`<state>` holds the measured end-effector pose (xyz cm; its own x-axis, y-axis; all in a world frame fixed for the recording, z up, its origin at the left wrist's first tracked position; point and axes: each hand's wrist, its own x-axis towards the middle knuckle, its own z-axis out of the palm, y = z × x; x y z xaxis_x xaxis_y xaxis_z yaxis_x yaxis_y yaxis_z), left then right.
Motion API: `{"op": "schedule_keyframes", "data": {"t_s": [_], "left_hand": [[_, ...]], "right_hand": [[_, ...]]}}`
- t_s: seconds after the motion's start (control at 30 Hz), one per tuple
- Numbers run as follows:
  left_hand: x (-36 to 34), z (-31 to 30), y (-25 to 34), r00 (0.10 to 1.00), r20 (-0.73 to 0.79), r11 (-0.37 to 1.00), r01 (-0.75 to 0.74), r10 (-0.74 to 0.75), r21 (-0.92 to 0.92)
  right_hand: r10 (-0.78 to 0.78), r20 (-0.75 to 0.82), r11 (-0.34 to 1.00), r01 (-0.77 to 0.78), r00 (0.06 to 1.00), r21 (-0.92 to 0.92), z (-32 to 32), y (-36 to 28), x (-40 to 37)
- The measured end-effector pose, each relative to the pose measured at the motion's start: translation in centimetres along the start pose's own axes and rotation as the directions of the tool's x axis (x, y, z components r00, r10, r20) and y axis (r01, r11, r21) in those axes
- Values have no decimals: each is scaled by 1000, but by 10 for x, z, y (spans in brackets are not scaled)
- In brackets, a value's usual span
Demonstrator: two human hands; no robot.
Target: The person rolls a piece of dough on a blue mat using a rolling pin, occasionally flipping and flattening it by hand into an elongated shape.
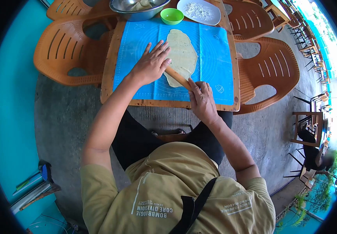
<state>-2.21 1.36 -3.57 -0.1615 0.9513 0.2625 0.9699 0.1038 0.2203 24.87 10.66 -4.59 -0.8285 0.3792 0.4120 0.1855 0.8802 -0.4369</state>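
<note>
A flat, elongated sheet of dough [182,48] lies on a blue printed mat [217,62]. Across its lower part a wooden rolling pin [177,77] rests at a slant. My right hand [203,99] is closed around the pin's lower right end, near the mat's front edge. At the pin's upper left end is my left hand [151,62], palm down with its fingers spread over the dough's left edge; its thumb side touches the pin. The pin's end under that hand is hidden.
Behind the mat stand a metal bowl [137,15] with pale pieces inside, a green bowl [172,16] and a white plate [190,15] of white powder. Orange chairs [65,50] flank the wooden table [112,74]. A person [311,150] is at the far right.
</note>
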Motion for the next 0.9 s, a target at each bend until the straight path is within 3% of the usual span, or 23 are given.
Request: {"op": "schedule_keyframes", "data": {"t_s": [0.23, 0.33, 0.4, 0.53, 0.9], "left_hand": [[1, 25, -6, 992, 106, 993, 56, -66, 102], [-3, 33, -6, 998, 55, 989, 31, -39, 146], [-5, 32, -5, 993, 98, 990, 44, -58, 138], [-11, 24, -2, 985, 150, 986, 62, -85, 155], [-54, 1, -9, 990, 142, 996, 6, -18, 84]], "right_hand": [[42, 58, 995, -37, 997, -91, 11, 4, -1], [116, 135, 975, -87, 984, -206, 13, 0, 0], [75, 172, 948, -17, 982, -317, 12, -3, 0], [157, 288, 967, -88, 945, -237, 11, -6, -1], [80, 341, 978, -7, 937, -209, 9, -24, -12]]}}
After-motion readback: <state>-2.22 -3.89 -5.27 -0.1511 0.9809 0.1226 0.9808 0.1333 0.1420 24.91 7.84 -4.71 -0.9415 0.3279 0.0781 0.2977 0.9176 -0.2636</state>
